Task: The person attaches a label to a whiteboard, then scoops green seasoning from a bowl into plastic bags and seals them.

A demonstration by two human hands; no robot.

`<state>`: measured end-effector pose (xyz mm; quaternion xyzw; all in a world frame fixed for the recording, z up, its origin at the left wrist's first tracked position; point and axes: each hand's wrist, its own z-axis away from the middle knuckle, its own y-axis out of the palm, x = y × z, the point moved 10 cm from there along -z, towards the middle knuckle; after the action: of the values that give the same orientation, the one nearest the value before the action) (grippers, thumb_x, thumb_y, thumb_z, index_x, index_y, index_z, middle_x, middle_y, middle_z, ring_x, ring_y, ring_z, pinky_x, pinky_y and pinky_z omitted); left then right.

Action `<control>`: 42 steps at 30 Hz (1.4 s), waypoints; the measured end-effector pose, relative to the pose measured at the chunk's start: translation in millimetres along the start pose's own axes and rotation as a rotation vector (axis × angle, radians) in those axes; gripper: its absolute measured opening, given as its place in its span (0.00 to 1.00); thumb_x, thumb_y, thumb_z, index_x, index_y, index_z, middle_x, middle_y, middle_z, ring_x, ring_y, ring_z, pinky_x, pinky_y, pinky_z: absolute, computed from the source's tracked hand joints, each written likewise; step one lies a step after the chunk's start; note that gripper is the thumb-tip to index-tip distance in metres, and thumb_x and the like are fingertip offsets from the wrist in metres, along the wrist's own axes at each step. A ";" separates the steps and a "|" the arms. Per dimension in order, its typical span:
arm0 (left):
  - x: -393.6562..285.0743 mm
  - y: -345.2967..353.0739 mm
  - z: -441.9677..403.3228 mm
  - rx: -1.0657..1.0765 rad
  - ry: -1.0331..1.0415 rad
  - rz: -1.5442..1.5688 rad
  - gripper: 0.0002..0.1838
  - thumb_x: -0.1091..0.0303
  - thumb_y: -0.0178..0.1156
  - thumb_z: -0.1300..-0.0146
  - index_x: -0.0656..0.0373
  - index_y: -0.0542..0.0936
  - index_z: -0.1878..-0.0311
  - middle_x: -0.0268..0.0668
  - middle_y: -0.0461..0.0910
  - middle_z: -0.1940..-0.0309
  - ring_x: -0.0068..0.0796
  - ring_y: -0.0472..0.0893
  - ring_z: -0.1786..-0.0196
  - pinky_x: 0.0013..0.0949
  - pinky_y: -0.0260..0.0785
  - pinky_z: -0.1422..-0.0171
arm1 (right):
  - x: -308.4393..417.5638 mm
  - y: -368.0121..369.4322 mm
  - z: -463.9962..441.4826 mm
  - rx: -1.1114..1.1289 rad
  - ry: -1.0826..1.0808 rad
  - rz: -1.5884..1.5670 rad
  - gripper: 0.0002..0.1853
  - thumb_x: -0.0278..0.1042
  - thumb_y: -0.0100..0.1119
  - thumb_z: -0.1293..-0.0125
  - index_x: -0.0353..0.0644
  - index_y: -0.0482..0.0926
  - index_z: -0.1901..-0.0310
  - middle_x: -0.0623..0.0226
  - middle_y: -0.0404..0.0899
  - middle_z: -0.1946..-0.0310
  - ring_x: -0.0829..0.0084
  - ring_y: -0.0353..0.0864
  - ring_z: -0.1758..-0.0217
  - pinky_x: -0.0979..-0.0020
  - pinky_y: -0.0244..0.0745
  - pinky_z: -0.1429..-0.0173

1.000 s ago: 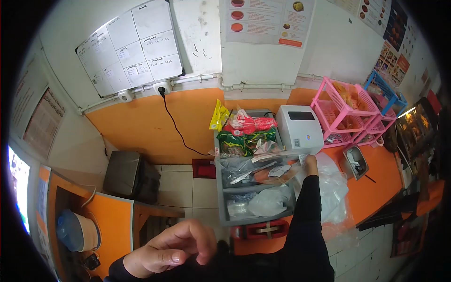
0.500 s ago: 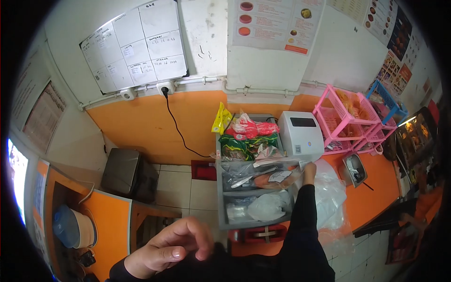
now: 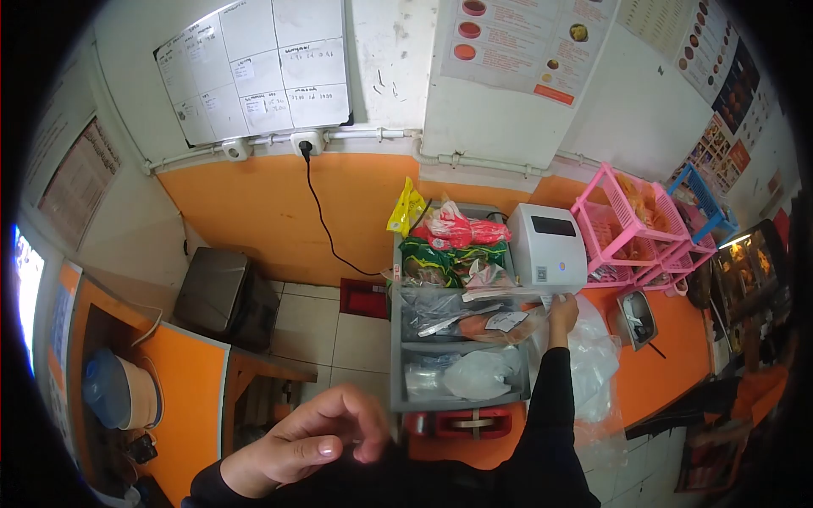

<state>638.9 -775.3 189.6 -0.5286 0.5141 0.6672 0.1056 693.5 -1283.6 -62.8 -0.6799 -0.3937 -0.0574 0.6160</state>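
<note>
My left hand (image 3: 309,440) hangs in the air at the bottom centre, fingers curled but apart, holding nothing. My right hand (image 3: 561,315) reaches out to the front of a white label printer (image 3: 548,247), fingers pressed around a small white slip (image 3: 549,301). Left of it stands a grey divided tray (image 3: 396,339). Green and red packets (image 3: 457,229) fill its back part, clear packs with a white label (image 3: 506,322) its middle, and a white plastic bag (image 3: 483,374) its front. Clear plastic bags (image 3: 593,360) lie right of my right wrist.
Pink baskets (image 3: 631,224), a blue basket (image 3: 701,203) and a metal container (image 3: 635,319) stand at the right. A red tape dispenser (image 3: 466,422) sits before the tray. At the left are a dark bin (image 3: 212,292) and an orange desk (image 3: 182,389). A person's orange clothing (image 3: 754,394) shows far right.
The camera view has shifted. My right hand has drawn slightly back from the printer, and the slip at its fingers now shows. My left hand keeps its curled pose.
</note>
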 end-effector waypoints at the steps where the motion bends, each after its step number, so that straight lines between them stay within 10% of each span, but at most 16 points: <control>1: -0.3 -0.7 -0.6 0.003 0.004 -0.003 0.21 0.51 0.56 0.32 0.61 0.70 0.51 0.38 0.70 0.60 0.27 0.68 0.59 0.30 0.61 0.51 | 8.2 -3.9 5.3 0.004 0.000 0.001 0.12 0.40 0.61 0.41 0.42 0.80 0.61 0.55 0.83 0.60 0.52 0.83 0.57 0.55 0.76 0.53; 25: 4.1 -19.7 -4.6 -0.033 -0.060 -0.002 0.21 0.51 0.57 0.33 0.61 0.70 0.50 0.37 0.71 0.58 0.26 0.69 0.57 0.30 0.61 0.49 | -38.1 19.2 4.1 -0.113 0.166 -0.030 0.13 0.35 0.65 0.42 0.42 0.81 0.56 0.57 0.85 0.69 0.54 0.84 0.64 0.61 0.76 0.54; 28: 4.7 -18.4 -5.4 -0.025 -0.058 0.000 0.21 0.51 0.57 0.33 0.61 0.70 0.50 0.37 0.71 0.58 0.26 0.69 0.57 0.30 0.62 0.49 | -63.5 72.0 -23.7 0.210 0.169 -0.550 0.15 0.38 0.66 0.42 0.41 0.81 0.56 0.55 0.85 0.61 0.54 0.84 0.58 0.60 0.76 0.51; 42: -4.8 -22.8 -6.7 -0.121 -0.020 -0.046 0.19 0.53 0.57 0.34 0.62 0.70 0.55 0.41 0.72 0.67 0.30 0.72 0.61 0.30 0.63 0.55 | 8.8 -0.5 22.7 -0.011 0.150 0.080 0.20 0.48 0.65 0.43 0.50 0.78 0.51 0.63 0.84 0.60 0.56 0.83 0.53 0.52 0.74 0.50</control>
<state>660.6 -768.4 181.1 -0.5390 0.4596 0.6996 0.0940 690.0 -1259.4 -62.8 -0.6925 -0.3187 -0.0856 0.6416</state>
